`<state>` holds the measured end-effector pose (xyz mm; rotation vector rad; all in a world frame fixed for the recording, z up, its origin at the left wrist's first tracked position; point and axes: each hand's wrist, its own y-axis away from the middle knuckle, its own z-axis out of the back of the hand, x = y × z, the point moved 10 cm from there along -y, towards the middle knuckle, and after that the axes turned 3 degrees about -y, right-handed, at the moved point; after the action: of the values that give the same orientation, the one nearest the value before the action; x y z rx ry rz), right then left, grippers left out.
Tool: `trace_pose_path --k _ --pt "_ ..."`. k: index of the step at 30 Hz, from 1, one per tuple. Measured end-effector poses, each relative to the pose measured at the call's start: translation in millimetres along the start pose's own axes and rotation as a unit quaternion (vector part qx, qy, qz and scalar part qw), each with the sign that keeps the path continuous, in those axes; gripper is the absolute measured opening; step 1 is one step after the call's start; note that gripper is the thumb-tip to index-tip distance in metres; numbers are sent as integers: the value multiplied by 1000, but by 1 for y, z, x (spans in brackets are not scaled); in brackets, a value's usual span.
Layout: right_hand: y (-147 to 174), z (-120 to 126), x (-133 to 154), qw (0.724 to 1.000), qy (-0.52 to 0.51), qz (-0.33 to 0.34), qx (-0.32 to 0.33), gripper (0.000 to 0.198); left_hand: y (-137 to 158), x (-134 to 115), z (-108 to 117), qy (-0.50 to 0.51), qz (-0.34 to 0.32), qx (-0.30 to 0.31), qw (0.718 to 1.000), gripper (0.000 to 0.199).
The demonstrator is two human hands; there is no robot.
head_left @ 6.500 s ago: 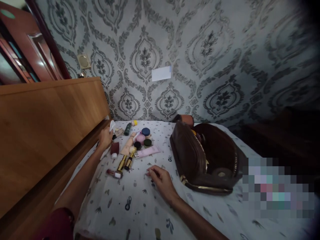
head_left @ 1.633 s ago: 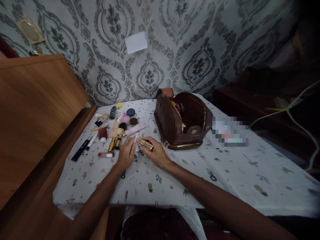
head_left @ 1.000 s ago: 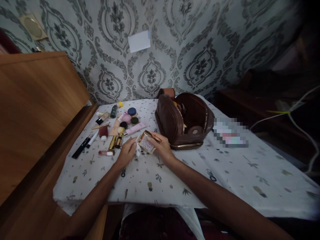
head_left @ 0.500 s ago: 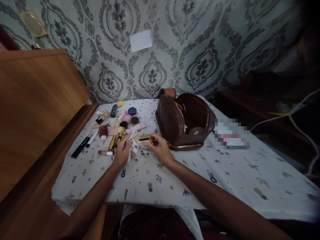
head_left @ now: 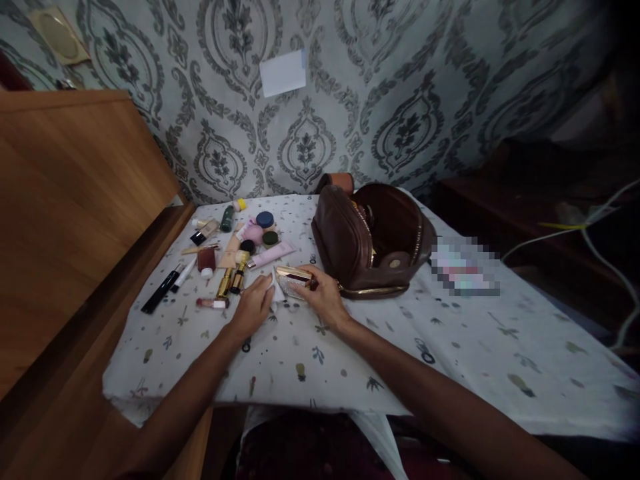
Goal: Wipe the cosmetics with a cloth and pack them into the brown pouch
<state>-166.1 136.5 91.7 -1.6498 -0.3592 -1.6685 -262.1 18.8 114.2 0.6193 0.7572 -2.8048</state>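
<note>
Fingers of the right hand [head_left: 323, 297] are closed on a gold case [head_left: 294, 273] in the head view, clasping it at its right end, above the front part of the cloth-covered desk [head_left: 350, 373]. Holding it by that end probably serves to leave the other end exposed to the left hand [head_left: 254, 303], which grasps a crumpled white tissue [head_left: 276, 293] right against it. Both wrists turn inward, so the two hands nearly meet, which likely lets each steady the piece against the other's push. The case's long axis runs roughly left to right across the person's front, its left end aimed at the tissue and its right end lost among the fingers. Its shiny gold edge is uppermost, while a silvery, glittery face below looks back toward the person, partly covered by the thumb; whether it is fully closed, I cannot tell. Just beyond lies a pink tube [head_left: 271, 255], slanting away to the right. Two gold tubes [head_left: 233, 280] lie side by side left of the hands, with a lip gloss [head_left: 213, 303] lying nearly crosswise nearer the person. The brown bag [head_left: 337, 230] stands unzipped beyond the right hand, its wide mouth perhaps kept open for easy access.
</note>
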Motion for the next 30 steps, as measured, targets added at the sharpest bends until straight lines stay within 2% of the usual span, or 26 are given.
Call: trace_pose_path --k 2,6,11,17,25,30 --pt "0 2 -4 1000 -15 -13 -10 31 1 3 -5 -31 5 20 999 25" --pt "-2 5 -9 997 -64 -29 -31 34 2 6 -7 -77 10 24 997 23" --pt "-2 6 -13 996 -66 -45 -33 35 3 13 -9 -48 16 12 999 27" --pt "1 -7 -22 989 -110 -94 17 38 4 24 -3 -40 40 -44 997 34" --pt "0 -17 -23 991 -91 -73 73 56 5 16 5 -109 56 -60 991 37" --pt "1 -22 -22 990 -96 -67 84 67 3 6 6 -90 36 -81 992 43"
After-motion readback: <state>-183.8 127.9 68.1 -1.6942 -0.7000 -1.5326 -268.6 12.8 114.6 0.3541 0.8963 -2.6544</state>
